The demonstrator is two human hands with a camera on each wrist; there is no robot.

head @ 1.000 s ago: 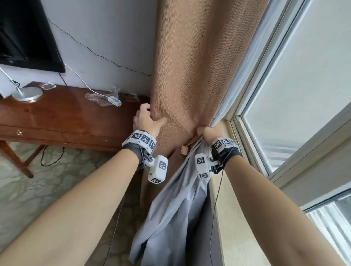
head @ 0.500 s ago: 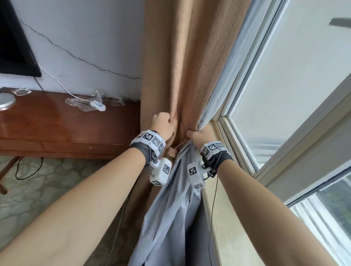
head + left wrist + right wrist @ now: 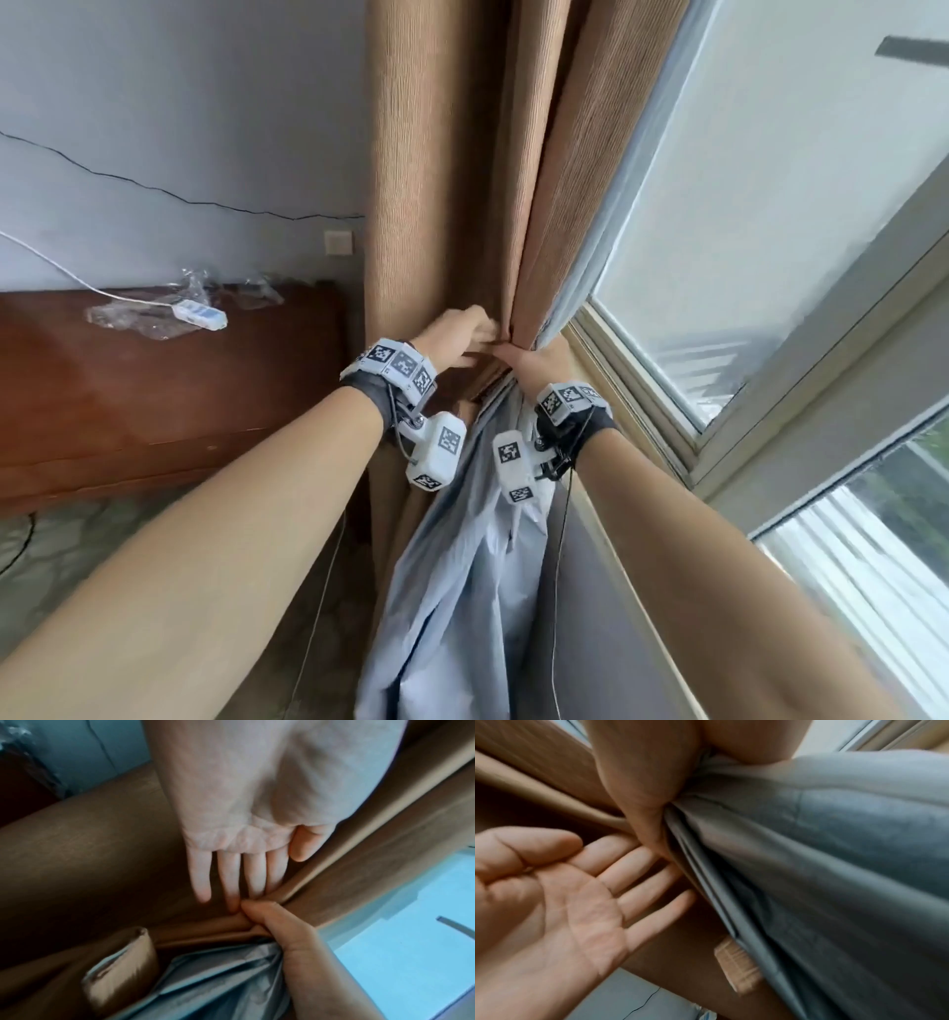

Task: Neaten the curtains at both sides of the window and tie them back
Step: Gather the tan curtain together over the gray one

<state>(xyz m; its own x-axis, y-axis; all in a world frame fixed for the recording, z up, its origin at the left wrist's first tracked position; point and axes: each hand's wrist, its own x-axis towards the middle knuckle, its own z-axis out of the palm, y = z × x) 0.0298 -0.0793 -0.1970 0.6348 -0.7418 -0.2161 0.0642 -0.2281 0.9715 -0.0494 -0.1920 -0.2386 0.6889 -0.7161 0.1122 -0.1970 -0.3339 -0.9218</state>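
Observation:
The brown curtain (image 3: 452, 180) hangs in gathered folds beside the window, and its grey lining (image 3: 462, 591) spills out below my hands. My right hand (image 3: 539, 360) grips the bunched folds and lining at waist height, thumb on the brown side (image 3: 280, 927), with the lining pinched against the palm (image 3: 639, 801). My left hand (image 3: 470, 334) is open, its fingers straight (image 3: 239, 841) and its palm showing (image 3: 564, 892). Its fingertips touch the brown cloth right beside the right thumb. A turned-over brown flap (image 3: 120, 969) sticks out under the gathered part.
A dark wooden desk (image 3: 154, 411) stands against the wall to the left, with a white cable and adapter (image 3: 200, 313) and crumpled plastic on it. The window frame (image 3: 642, 411) and sill run close on the right. A wall socket (image 3: 339, 242) sits beside the curtain.
My left hand has let go of the fold it was gripping and now lies open against the cloth. The curtain is bunched narrower. My right hand keeps its grip.

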